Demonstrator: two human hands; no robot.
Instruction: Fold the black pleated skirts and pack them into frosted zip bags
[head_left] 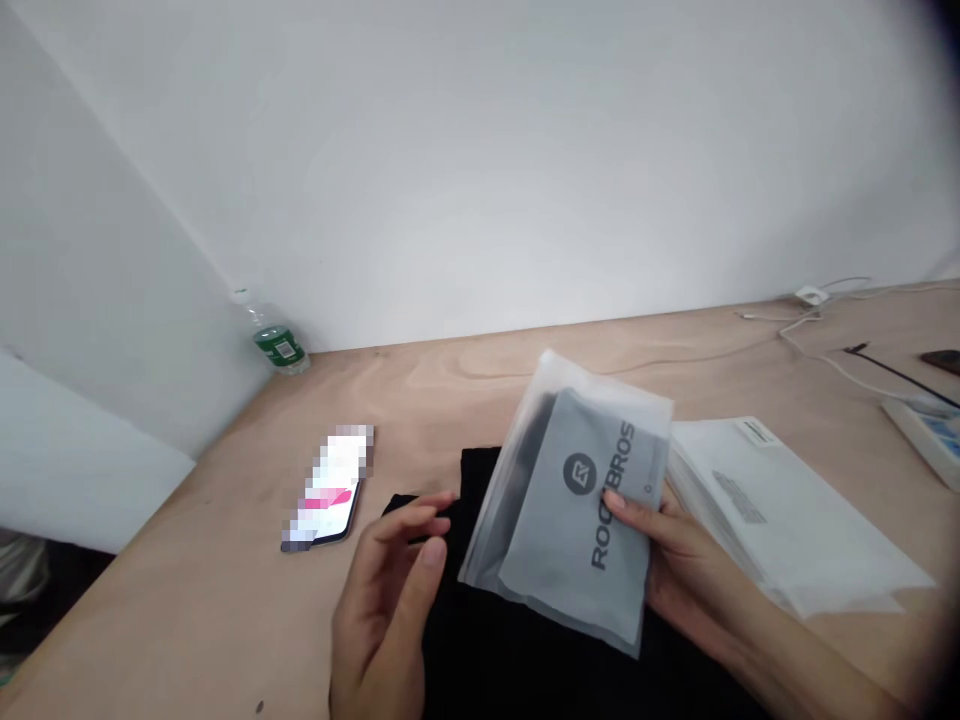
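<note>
A frosted zip bag (570,500) printed with "ROCKBROS" and a round logo is in my right hand (660,530), thumb on its front face and fingers behind it. Something grey and flat shows through the plastic. To the left, my left hand (397,590) is raised with fingers curved and thumb apart, holding nothing. Beneath both hands lies folded black cloth (480,660), its upper edge showing between them. The bag hangs tilted above this cloth and hides part of it.
On the right lies a stack of frosted bags (787,510). A phone (330,490) with a lit screen rests on the left of the wooden table (187,600). A bottle (277,340) stands in the far corner by the wall. Cables (817,330) and a white-and-blue object (930,430) are far right.
</note>
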